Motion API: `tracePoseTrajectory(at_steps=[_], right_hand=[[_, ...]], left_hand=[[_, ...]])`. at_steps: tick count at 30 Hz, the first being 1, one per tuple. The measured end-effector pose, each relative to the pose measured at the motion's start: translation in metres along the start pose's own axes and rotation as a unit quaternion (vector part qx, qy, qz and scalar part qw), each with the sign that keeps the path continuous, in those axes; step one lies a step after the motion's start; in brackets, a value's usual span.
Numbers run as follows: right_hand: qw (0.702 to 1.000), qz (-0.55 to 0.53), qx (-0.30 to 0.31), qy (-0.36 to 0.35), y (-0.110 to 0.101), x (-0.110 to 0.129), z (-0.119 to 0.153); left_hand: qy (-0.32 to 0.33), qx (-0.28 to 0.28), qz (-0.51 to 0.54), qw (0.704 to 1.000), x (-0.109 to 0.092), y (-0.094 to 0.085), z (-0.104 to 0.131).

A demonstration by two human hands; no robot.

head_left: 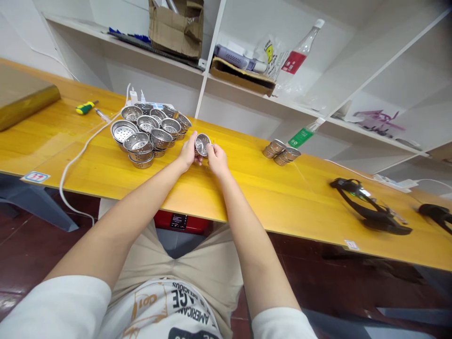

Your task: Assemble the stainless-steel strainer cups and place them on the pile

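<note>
Between my hands, a little above the table, is a small perforated metal cup (202,144), tilted so its open mouth faces me. My left hand (189,151) grips its left side, fingers partly hidden behind it. At the right rim, my right hand (216,159) pinches the cup with the thumb on the edge; a thin dark bit sticks up beside that thumb, too small to name. To the left stands a cluster of stacked metal cups (138,142) of the same kind. Farther right are two short stacks of metal cups (277,146).
A white cable (83,149) runs across the table's left part and over its edge. Near it lie a green-yellow screwdriver (86,107) and a cardboard box (26,96). On the right are a green-labelled bottle (304,135) and a black headset (367,207). White shelves (243,110) rise behind.
</note>
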State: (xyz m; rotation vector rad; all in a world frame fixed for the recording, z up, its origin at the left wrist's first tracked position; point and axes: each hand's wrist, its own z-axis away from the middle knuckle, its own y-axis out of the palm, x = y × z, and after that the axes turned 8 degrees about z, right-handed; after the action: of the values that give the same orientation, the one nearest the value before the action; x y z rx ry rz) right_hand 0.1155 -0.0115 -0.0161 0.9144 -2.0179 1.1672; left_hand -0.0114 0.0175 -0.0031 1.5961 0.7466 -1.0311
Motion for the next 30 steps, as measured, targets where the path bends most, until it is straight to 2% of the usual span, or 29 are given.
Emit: tracePoseTrajectory(at_steps=[4,9,15,20,30], right_hand=[[1.0,-0.011,0.001,-0.005,0.0,-0.001,-0.001],[1.0,-0.006,-0.028,-0.014,-0.001,-0.003,-0.003],[0.998,-0.046,-0.031,-0.011,0.0,-0.007,-0.005],[0.996,-0.085,-0.025,0.001,0.002,-0.009,-0.007],[0.993,-0.116,-0.026,0.018,0.005,-0.013,-0.01]], left_hand=[[0.003,0.012,-0.014,1.0,0.003,-0.003,-0.003],[0.034,0.024,-0.04,0.998,0.003,-0.005,-0.004],[0.07,0.001,-0.062,0.996,0.0,-0.002,-0.001],[0.064,0.008,-0.062,0.996,0.001,-0.002,-0.001],[0.033,-0.023,-0.048,0.998,-0.003,0.001,0.004]])
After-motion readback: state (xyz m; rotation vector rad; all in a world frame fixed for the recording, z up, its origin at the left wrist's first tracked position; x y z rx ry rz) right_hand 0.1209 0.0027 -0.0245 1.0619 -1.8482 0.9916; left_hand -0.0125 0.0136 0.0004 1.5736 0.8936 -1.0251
